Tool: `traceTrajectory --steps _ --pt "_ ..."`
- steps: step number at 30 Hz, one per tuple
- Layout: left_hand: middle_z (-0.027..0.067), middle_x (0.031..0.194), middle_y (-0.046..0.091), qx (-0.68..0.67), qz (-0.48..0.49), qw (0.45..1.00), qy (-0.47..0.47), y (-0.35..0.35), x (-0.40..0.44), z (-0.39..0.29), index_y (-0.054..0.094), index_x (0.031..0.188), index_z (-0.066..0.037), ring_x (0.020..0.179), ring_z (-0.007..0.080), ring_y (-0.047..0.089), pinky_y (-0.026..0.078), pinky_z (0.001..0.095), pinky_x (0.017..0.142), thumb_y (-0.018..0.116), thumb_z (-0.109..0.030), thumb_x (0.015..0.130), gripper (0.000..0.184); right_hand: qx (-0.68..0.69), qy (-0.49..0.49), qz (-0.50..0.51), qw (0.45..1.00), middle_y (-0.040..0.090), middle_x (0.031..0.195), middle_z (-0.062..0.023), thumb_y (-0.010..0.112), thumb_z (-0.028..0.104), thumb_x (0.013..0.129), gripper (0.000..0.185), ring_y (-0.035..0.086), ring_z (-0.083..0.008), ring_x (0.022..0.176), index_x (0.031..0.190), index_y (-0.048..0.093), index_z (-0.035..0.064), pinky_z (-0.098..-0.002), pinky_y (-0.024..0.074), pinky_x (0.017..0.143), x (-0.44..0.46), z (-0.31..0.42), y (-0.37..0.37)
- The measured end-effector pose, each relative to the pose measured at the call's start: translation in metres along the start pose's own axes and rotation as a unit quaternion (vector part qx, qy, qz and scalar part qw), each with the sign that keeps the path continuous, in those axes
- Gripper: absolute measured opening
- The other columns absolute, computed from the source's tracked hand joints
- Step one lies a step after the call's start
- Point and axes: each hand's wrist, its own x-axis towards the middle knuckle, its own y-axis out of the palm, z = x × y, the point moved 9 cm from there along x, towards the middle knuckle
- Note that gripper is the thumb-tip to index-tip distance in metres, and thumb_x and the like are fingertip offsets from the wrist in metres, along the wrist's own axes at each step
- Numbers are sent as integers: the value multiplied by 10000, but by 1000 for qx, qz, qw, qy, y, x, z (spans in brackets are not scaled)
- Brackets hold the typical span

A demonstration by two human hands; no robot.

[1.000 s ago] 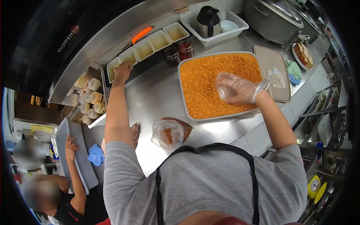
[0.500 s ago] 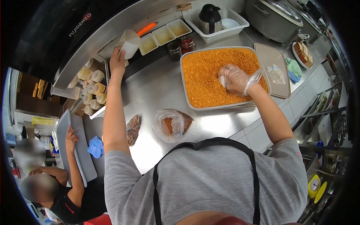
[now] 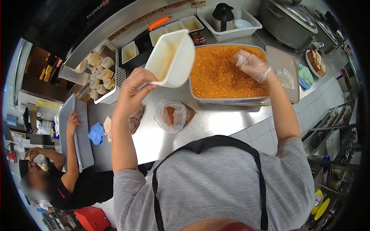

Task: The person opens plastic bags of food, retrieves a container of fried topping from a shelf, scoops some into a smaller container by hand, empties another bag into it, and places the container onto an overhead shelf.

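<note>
My left hand [image 3: 135,87] grips the near rim of a white rectangular container [image 3: 185,63]. The container is tilted, its inside stained yellowish, and it hangs beside the left edge of a large tub [image 3: 227,101]. Orange-brown crumbs [image 3: 216,75] fill that tub, with a hollow near the middle. Over the tub's right half is my right hand [image 3: 252,67] in a clear plastic glove, fingers closed around a small white piece that I cannot make out. On the steel counter [image 3: 154,144] sit an open clear bag of reddish-brown bits [image 3: 171,116] and a second bag of dark pieces [image 3: 135,120].
Behind are white containers [image 3: 175,26], an orange-handled tool [image 3: 159,23], a jar [image 3: 198,38] and a basket with a black-topped jug [image 3: 223,17]. Squeeze bottles [image 3: 102,79] crowd a left basket. A co-worker [image 3: 71,184] holds a grey tray [image 3: 83,134] at left.
My left hand has brought the white container from the back row toward me and right, beside the tub. My right hand has lifted from the crumbs. The view has shifted slightly.
</note>
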Motion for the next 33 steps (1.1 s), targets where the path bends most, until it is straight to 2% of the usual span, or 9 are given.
traceTrajectory --steps 3,7,9,14,17,21,22,28,33 --pt "55 859 539 138 90 983 77 22 16 -41 570 820 -21 849 202 507 412 298 755 636 20 717 129 12 -31 -20 999 485 853 37 478 -75 741 260 447 -49 751 958 514 63 -181 393 705 -9 37 -11" --pt "58 848 539 173 148 967 114 57 39 -51 573 844 -34 863 237 504 415 319 757 636 -6 716 146 -59 -135 -72 986 510 871 27 501 -13 740 248 437 -55 742 967 522 85 -182 377 649 -10 76 -36" --pt "53 859 541 152 191 963 116 75 51 -47 573 853 -50 868 234 499 418 325 756 627 -30 738 129 -38 -95 -14 995 518 907 7 519 -12 721 257 452 -75 785 958 529 87 -204 393 680 -18 105 -32" --pt "52 898 529 133 228 955 133 103 78 -44 572 864 -46 878 229 496 420 321 754 617 -36 756 117 -165 -177 92 966 511 971 -23 468 -106 640 372 502 -141 922 975 520 47 -255 409 842 -29 166 9" --pt "48 923 510 94 241 958 122 113 90 -41 573 878 -43 884 214 496 419 311 763 617 -30 766 121 -145 -197 178 953 515 961 -30 448 -130 609 399 506 -153 936 960 526 43 -268 400 871 -20 164 32" --pt "44 926 493 49 248 962 99 120 99 -37 581 895 -47 892 194 496 417 299 778 614 -20 776 127 -241 -186 225 926 525 945 -24 447 -156 561 412 514 -179 937 894 552 61 -285 400 879 -19 155 42" --pt "44 923 492 39 249 963 97 120 101 -36 584 898 -49 894 190 496 417 297 781 613 -17 777 129 -315 -193 221 902 575 994 -59 569 -81 612 359 525 -203 995 942 588 61 -301 422 908 -19 157 43" --pt "40 905 484 48 241 964 105 118 104 -28 581 891 -53 884 191 495 420 293 773 615 -13 772 130 -301 -283 226 882 587 1040 -46 686 -13 612 423 533 -215 1018 1016 624 98 -326 422 930 -23 169 49" --pt "44 892 481 71 229 963 120 117 103 -29 571 880 -52 882 197 493 420 298 772 620 -19 767 127 -259 -255 246 899 573 1058 -53 723 21 612 452 532 -223 1026 1043 620 113 -335 417 938 -22 171 47"
